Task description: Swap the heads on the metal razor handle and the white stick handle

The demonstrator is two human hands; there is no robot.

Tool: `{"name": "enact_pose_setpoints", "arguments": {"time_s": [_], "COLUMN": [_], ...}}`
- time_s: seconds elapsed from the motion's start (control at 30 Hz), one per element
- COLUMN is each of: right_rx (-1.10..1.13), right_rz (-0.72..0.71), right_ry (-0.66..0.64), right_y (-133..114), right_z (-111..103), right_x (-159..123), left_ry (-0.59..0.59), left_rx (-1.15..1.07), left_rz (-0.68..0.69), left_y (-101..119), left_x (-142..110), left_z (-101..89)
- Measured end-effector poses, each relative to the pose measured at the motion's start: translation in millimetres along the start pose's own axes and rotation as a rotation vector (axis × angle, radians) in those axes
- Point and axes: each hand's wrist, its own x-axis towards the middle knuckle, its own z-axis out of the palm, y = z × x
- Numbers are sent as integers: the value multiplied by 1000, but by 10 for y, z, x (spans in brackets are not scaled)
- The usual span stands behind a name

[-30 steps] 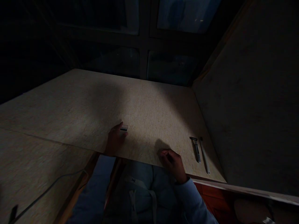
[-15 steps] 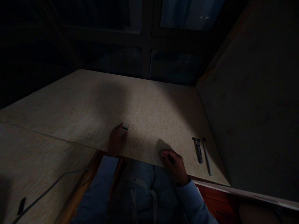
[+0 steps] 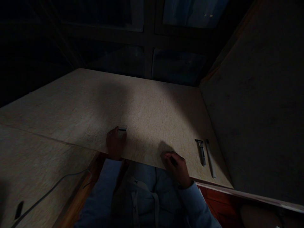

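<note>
A small, flat, pale rectangular piece with a dark stripe (image 3: pixel 122 129) is between the thumb and fingertips of my left hand (image 3: pixel 115 143), low over the pale table. The dim light hides what kind of thing it is. To the right, at the table's near edge, my right hand (image 3: pixel 177 167) is curled closed, thumb against the fingers; whatever it may hold is hidden. Farther right lie a dark-handled razor (image 3: pixel 201 153), its head pointing away from me, and a light-handled toothbrush (image 3: pixel 211 160) with a dark head beside it.
The patterned tabletop (image 3: pixel 149 110) runs back to dark window frames. A tall panel (image 3: pixel 256 110) borders its right side. At lower left, a grey cable (image 3: pixel 53 190) and a small black object (image 3: pixel 19 210) lie on another pale surface. Red drawers (image 3: pixel 218 204) show below the table.
My left hand has shifted slightly left and turned a little, carrying the striped piece with it. My right hand stays in place, still curled. The razor and toothbrush have not moved on the table.
</note>
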Motion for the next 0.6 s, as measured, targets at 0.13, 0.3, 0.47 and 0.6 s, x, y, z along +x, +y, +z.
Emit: {"name": "enact_pose_setpoints", "arguments": {"time_s": [0.13,0.3,0.47,0.6], "right_rx": [-36,-38,-33,-55], "right_rz": [3,14,-8,-20], "right_ry": [12,9,16,22], "right_y": [4,5,-4,-30], "right_z": [7,21,33,31], "right_x": [1,-6,-3,15], "left_ry": [-18,36,74,-45], "left_rx": [-12,-90,-189,-322], "left_rz": [5,53,146,194], "left_y": [-1,172,608,911], "left_x": [28,-75,-314,-500], "left_z": [-29,-50,-34,102]}}
